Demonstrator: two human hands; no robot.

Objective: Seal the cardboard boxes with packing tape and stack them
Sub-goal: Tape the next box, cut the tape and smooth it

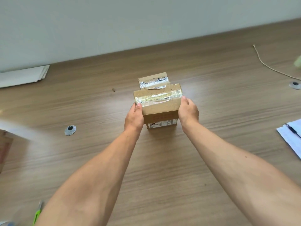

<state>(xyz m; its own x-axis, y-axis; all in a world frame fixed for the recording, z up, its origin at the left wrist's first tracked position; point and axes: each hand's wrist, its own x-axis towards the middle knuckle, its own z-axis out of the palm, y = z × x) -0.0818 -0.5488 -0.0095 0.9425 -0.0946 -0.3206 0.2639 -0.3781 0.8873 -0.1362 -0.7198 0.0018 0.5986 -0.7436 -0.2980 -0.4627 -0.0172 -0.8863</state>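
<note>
A small taped cardboard box (160, 106) is held between both hands in the middle of the wooden table (211, 95). My left hand (133, 117) grips its left side with the thumb on top, and my right hand (188, 111) grips its right side. It sits over a lower box with a printed label (161, 125), whose taped top (154, 80) shows behind it. Clear shiny tape runs across both tops. Whether the upper box rests on the lower one or hovers just above it is unclear.
A green utility knife (37, 212) lies at the near left. Folded grey sheets (24, 75) lie far left, white papers with a pen (291, 136) at the right edge. A thin string (267, 66) trails far right. Two round cable grommets (70, 130) (294, 84) sit in the table.
</note>
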